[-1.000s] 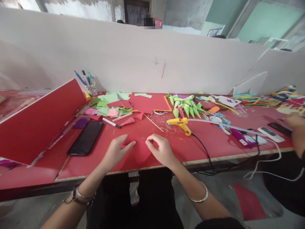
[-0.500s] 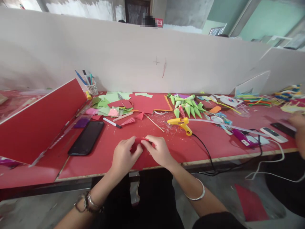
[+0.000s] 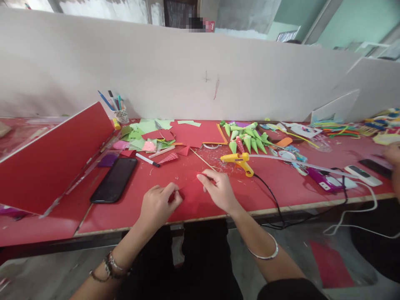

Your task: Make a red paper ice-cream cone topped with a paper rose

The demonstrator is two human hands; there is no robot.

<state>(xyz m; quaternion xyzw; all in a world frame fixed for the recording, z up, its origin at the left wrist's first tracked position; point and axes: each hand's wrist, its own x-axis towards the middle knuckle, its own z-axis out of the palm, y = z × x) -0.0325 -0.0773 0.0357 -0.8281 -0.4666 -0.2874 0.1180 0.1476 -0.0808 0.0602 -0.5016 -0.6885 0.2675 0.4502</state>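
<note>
A piece of red paper point(image 3: 189, 188) spans the gap between my hands, low over the red table; its outline is hard to tell from the tabletop. My left hand point(image 3: 158, 204) is closed in a pinch at the paper's left side. At its upper right edge, my right hand point(image 3: 219, 191) pinches the paper between thumb and fingers. Beyond my right hand lies a yellow glue gun point(image 3: 235, 158) with a clear glue stick in its back. A thin wooden stick point(image 3: 202, 159) and a rolled red patterned paper cone point(image 3: 169, 158) lie just past my hands.
A black phone point(image 3: 114, 180) and a marker point(image 3: 147, 160) lie left. Behind are green paper scraps point(image 3: 136, 133) and several green cones point(image 3: 249, 141). A red board point(image 3: 59, 160) leans at left. The glue gun's black cord point(image 3: 271, 196) hangs over the edge. Another person's hand point(image 3: 392, 153) is far right.
My hands have moved apart, the right one up and to the right, the left one slightly left. The red paper now stretches between them.
</note>
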